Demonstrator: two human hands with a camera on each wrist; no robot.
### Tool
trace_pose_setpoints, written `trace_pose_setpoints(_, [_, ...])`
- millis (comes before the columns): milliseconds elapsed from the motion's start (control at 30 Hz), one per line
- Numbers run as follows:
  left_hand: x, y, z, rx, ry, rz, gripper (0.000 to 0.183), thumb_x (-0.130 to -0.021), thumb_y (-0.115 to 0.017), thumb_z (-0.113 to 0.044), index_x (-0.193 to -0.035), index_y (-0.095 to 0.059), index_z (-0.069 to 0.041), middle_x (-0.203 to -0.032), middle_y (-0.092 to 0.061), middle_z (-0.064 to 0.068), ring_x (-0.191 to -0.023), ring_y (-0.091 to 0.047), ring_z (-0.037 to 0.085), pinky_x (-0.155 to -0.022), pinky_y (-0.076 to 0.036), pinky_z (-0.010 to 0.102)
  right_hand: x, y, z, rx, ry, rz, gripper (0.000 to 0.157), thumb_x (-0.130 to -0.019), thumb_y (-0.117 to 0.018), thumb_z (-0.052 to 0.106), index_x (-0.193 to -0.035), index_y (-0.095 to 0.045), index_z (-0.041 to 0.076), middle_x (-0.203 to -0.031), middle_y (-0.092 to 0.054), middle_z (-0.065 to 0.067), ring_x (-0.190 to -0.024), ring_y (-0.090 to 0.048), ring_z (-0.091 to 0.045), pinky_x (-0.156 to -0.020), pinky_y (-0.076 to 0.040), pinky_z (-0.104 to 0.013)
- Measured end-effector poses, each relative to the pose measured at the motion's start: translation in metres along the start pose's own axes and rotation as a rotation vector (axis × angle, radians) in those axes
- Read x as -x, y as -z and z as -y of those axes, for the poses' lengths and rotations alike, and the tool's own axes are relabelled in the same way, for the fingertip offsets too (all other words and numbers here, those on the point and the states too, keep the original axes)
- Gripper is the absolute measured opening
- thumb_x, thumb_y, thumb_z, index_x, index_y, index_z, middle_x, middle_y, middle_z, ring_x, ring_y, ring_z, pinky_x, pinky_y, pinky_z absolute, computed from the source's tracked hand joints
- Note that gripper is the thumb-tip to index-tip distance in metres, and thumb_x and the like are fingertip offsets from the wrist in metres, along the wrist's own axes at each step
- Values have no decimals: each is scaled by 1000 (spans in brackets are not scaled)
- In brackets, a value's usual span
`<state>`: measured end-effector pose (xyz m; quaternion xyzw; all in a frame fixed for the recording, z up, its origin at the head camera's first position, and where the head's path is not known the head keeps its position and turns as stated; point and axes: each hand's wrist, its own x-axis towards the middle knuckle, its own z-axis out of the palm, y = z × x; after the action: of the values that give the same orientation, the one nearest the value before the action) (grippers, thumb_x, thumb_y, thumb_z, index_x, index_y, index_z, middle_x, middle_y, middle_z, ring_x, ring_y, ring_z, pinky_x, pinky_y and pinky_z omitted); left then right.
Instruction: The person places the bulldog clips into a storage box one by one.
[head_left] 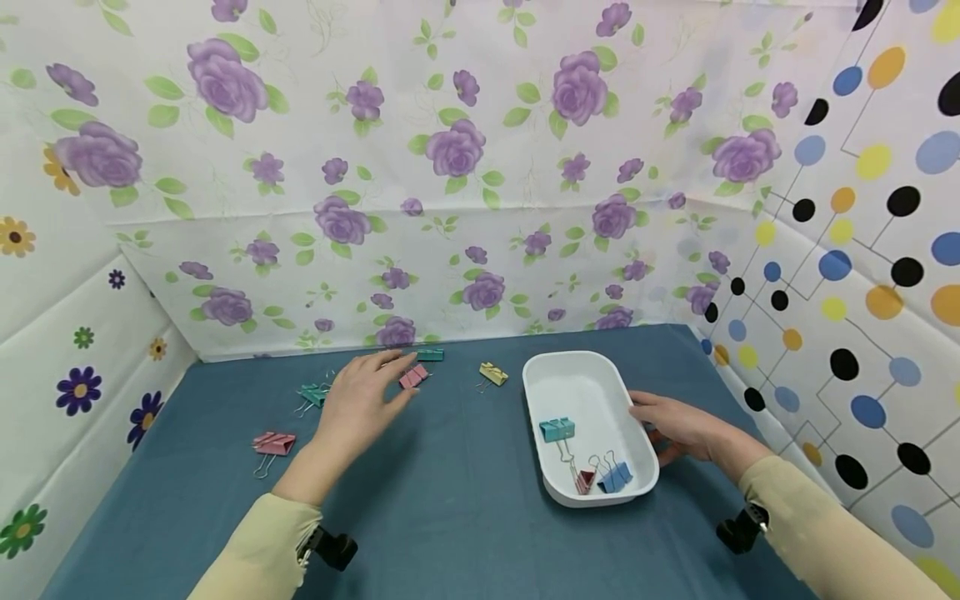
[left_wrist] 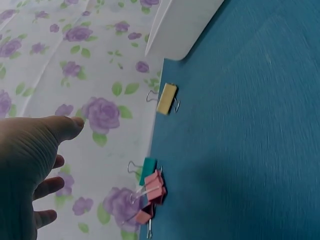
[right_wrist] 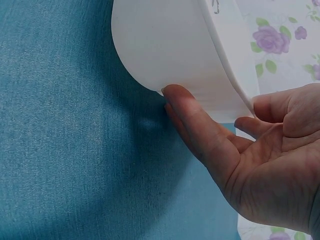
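Observation:
My left hand (head_left: pixel 363 404) is over the back left of the table, fingers spread and holding nothing. Just past its fingertips lie a pink binder clip (head_left: pixel 413 377) and a green binder clip (head_left: pixel 431 355). To their right is a yellow binder clip (head_left: pixel 493 373), which the left wrist view also shows. On the right, my right hand (head_left: pixel 686 427) holds the side of a white tray (head_left: pixel 577 367), fingers at its rim and thumb against the outer wall (right_wrist: pixel 165 55). Inside the tray are a teal binder clip (head_left: pixel 557 430), a red binder clip (head_left: pixel 585 481) and a blue binder clip (head_left: pixel 615 477).
Left of my left hand lie a teal binder clip (head_left: pixel 313 395) and another pink binder clip (head_left: pixel 273 443). A blue cloth (head_left: pixel 465 517) covers the table. Flowered sheeting (head_left: pixel 450 250) rises along the back, and a dotted sheet (head_left: pixel 862 275) stands at the right.

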<state>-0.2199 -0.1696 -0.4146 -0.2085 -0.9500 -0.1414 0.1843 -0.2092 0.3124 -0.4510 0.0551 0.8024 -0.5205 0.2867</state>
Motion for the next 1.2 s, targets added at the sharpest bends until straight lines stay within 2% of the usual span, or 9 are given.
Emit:
trace_pose_setpoints(233, [13, 10, 15, -1, 64, 5, 47, -94, -78, -29, -138, -66, -17, -140, -60, 12, -127, -54, 40, -104, -42, 61, -1, -1, 1, -14, -6, 1, 63, -111, -46, 33, -165, -18, 15, -151, -41, -23, -121, -57, -42, -75, -61, -52])
trace_pose_setpoints(433, [29, 18, 32, -19, 135, 19, 47, -96, -75, -31, -139, -65, -14, -138, -61, 14, -126, -54, 41, -102, -43, 61, -2, -2, 1, -8, -10, -6, 62, -111, -46, 32, -165, -19, 15, -148, -44, -22, -117, -60, -39, -74, -61, -52])
trace_pose_setpoints(800, [55, 36, 66, -24, 257, -34, 43, -96, -74, -25, -136, -67, -10, -132, -62, 20, -115, -57, 46, -88, -47, 63, -2, -2, 1, 4, -8, -9, 64, -111, -46, 34, -165, -19, 15, -147, -45, -22, -116, -60, -39, -74, -61, -51])
trace_pose_setpoints(1200, [70, 59, 102, 11, 452, 98, 49, -103, -61, -34, -144, -59, -7, -141, -50, 29, -125, -45, 55, -84, -44, 70, -1, -1, 0, 8, -18, -9, 65, -111, -46, 35, -165, -18, 15, -150, -42, -23, -118, -59, -40, -75, -60, -51])
